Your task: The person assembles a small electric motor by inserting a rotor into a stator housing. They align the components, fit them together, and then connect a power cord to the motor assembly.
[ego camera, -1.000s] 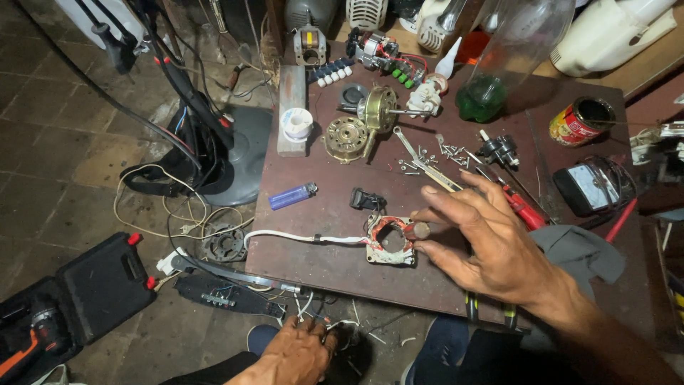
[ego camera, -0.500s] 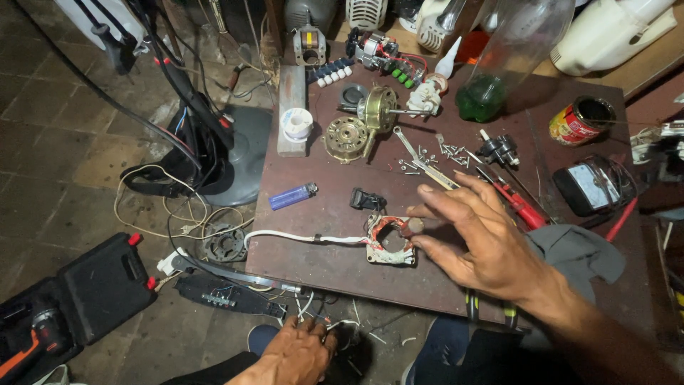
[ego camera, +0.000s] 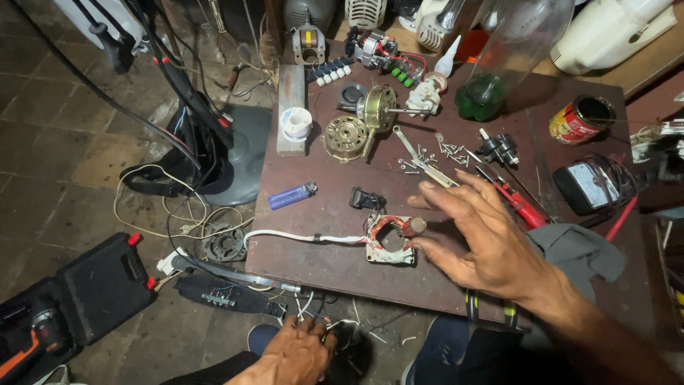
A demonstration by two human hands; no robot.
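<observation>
At the left, well off the counter (ego camera: 299,249), the left hand (ego camera: 298,351) rests low by the person's knee among loose white wire ends, its fingers curled loosely; whether it grips any wire cannot be told. A white cable (ego camera: 299,236) runs rightward across the brown counter from its left edge to the small motor stator (ego camera: 390,241), a square frame with copper windings lying flat near the front edge. The cable's long axis runs left to right, ending at the stator's left side. Just right of the stator hovers the right hand (ego camera: 491,246), palm down, fingers spread apart and holding nothing, its fingertips at the stator's right edge beside a small brown cylinder (ego camera: 415,226). The right hand is far nearer.
</observation>
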